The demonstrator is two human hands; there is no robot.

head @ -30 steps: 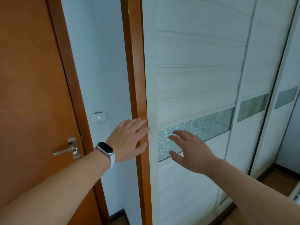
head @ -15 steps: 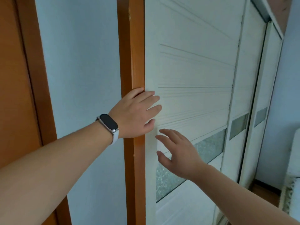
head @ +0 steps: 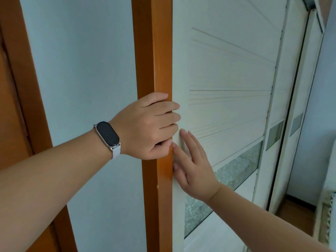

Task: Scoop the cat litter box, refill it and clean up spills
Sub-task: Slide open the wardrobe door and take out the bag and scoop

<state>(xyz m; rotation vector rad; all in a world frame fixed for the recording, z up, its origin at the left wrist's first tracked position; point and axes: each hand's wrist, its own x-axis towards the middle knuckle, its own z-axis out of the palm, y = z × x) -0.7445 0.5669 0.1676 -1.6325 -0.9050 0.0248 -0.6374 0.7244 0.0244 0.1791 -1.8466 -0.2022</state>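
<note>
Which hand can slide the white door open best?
Probably the left hand: its fingers curl at the edge of the white door, beside the orange frame, so it can pull sideways. The right hand lies flat on the door and could only push.

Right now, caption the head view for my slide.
Left hand grips the edge of the white sliding door beside the orange frame; right hand presses flat on it.
</note>
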